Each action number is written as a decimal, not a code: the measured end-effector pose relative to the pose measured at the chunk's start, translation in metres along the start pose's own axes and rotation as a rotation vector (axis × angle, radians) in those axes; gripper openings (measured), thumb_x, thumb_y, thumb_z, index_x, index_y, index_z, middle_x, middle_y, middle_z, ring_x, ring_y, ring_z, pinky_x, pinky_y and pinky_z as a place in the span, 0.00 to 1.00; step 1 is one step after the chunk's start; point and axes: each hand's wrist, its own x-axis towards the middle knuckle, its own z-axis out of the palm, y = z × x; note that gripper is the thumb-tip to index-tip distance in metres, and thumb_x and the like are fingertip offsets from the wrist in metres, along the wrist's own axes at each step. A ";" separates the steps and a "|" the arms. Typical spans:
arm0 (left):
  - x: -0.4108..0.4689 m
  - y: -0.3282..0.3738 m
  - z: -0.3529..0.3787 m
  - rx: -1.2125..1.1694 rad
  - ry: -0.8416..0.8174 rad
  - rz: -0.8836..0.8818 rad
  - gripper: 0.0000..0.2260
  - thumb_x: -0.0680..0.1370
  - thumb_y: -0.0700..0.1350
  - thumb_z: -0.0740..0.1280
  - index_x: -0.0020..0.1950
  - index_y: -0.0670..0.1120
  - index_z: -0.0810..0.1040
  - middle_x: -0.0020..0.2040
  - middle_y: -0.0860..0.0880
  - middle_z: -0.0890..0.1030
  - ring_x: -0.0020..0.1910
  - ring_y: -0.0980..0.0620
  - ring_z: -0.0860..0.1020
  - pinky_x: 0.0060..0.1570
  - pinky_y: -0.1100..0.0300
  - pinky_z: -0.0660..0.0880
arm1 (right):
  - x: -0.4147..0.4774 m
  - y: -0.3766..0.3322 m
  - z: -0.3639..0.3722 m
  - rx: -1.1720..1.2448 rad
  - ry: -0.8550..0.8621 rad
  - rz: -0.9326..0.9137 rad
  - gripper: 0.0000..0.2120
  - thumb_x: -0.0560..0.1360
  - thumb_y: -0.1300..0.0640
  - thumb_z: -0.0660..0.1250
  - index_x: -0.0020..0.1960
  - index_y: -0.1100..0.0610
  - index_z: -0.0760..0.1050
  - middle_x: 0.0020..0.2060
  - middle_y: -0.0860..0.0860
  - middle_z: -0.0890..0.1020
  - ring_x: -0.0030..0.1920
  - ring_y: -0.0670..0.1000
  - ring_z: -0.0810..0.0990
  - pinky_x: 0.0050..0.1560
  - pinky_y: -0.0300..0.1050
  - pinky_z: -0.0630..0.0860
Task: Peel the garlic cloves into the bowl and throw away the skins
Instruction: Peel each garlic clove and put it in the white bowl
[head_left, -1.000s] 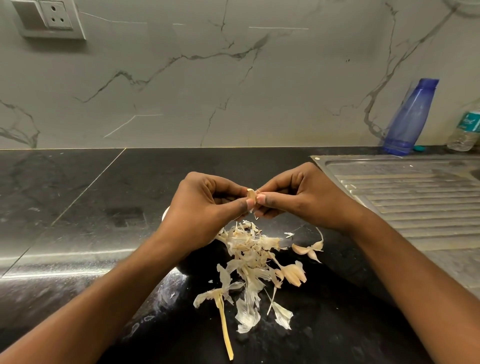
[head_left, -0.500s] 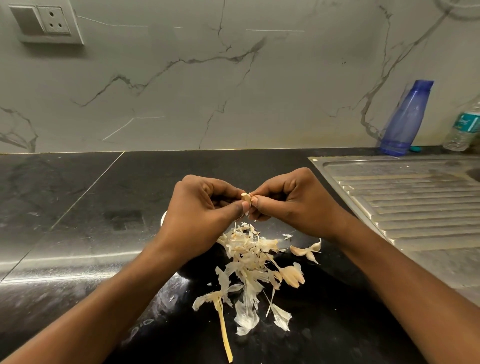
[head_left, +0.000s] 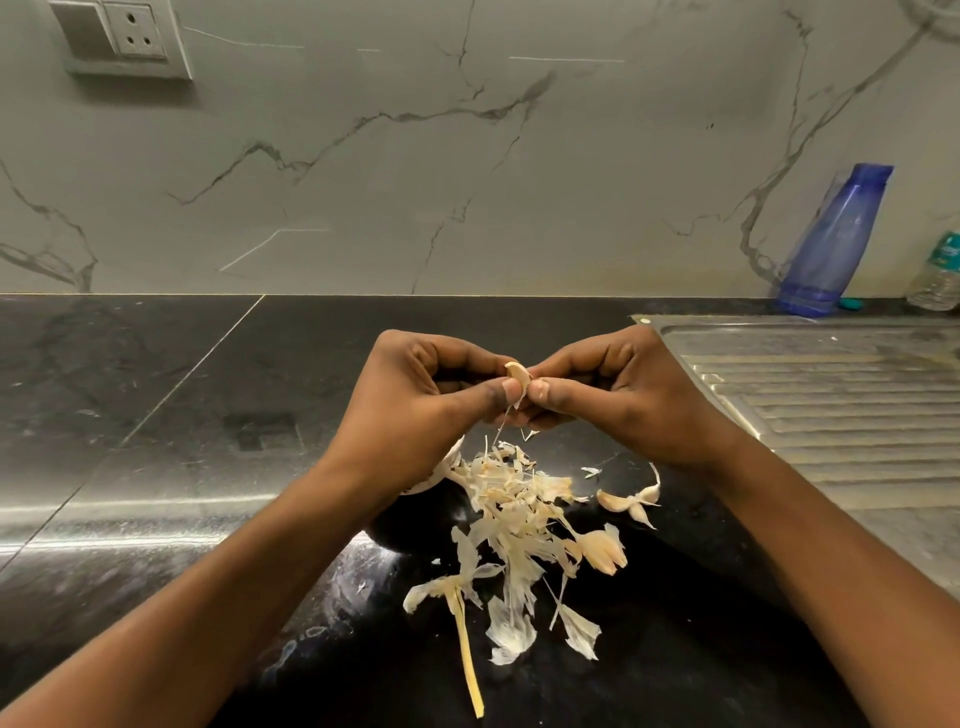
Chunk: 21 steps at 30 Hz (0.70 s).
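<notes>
Seen from above, a polished black counter (head_left: 156, 415) runs back to a grey marble wall (head_left: 467, 182), meeting it in a straight line across the middle of the view. A switch and socket plate (head_left: 124, 39) sits high on the wall at far left. Left of the arms, the counter stretches wide to the frame edge, crossed by thin seam lines. On the right, the ridged steel drainboard (head_left: 831, 415) begins just beside the right forearm, its near corner close to the knuckles. At its far end, well apart from the hands, a blue bottle (head_left: 836, 239) leans against the wall with a clear bottle (head_left: 937, 275) beside it.

Both arms reach in from the bottom corners and meet at centre, above the counter. The left hand (head_left: 415, 410) and right hand (head_left: 628, 395) are curled, thumbs and forefingers pinching one garlic clove (head_left: 518, 375) between them; a thin strand of skin hangs below it.

Directly beneath, a loose pile of papery skins (head_left: 514, 514) lies on the counter, with a yellow stem (head_left: 467, 654) nearest the viewer. Unpeeled cloves (head_left: 602, 551) lie at the pile's right edge. A pale rounded thing (head_left: 441, 473) shows under the left wrist, mostly hidden; what it is cannot be told
</notes>
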 end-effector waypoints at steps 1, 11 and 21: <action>0.000 0.000 0.000 -0.003 -0.007 -0.003 0.08 0.76 0.38 0.77 0.54 0.41 0.87 0.47 0.47 0.89 0.46 0.48 0.88 0.49 0.55 0.85 | 0.000 0.000 -0.001 0.001 -0.003 0.008 0.09 0.79 0.66 0.71 0.59 0.67 0.84 0.47 0.57 0.89 0.48 0.59 0.90 0.51 0.55 0.87; -0.003 -0.005 0.005 0.011 0.026 0.005 0.07 0.76 0.37 0.77 0.53 0.41 0.87 0.45 0.46 0.89 0.44 0.47 0.88 0.48 0.53 0.86 | 0.000 0.004 0.003 -0.020 0.029 0.011 0.07 0.80 0.68 0.70 0.57 0.66 0.85 0.45 0.56 0.89 0.45 0.56 0.90 0.48 0.48 0.87; -0.001 -0.003 0.003 -0.003 0.024 -0.006 0.07 0.76 0.38 0.76 0.54 0.41 0.87 0.47 0.46 0.89 0.46 0.47 0.88 0.49 0.52 0.86 | 0.000 0.001 0.003 0.015 0.033 0.015 0.08 0.79 0.67 0.72 0.57 0.67 0.85 0.46 0.57 0.89 0.46 0.57 0.90 0.49 0.47 0.87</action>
